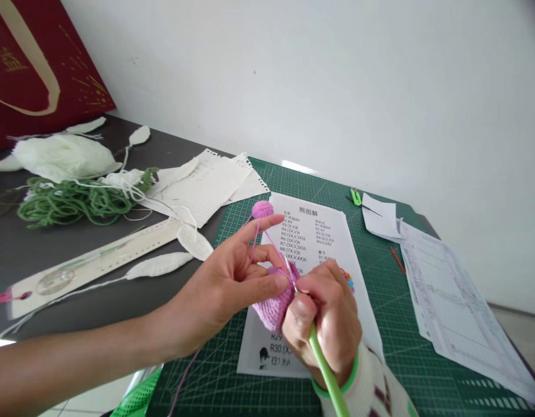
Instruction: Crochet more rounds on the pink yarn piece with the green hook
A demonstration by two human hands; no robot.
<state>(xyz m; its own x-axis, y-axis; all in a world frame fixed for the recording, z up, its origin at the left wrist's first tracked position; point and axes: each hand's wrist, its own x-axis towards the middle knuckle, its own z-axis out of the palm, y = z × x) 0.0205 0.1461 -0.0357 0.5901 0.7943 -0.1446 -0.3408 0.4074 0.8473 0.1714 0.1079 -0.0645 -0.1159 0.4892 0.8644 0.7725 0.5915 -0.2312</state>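
Currently my right hand (326,315) is clamped around the green crochet hook (327,368), tip at the edge of the pink crochet piece (274,304). My left hand (233,284) pinches that piece, index finger out with the pink strand over it. Both hover over the pattern sheet (323,231) on the green cutting mat (380,289). Pink yarn ball (262,209) sits at the sheet's far edge; green snips (355,197) lie farther right.

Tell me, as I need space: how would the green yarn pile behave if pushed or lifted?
The green yarn pile is loose looping strands, so it would likely flop and string out rather than lift whole. It probably weighs little for its bulk. White strands lie across its right edge, so pushing may drag them along.
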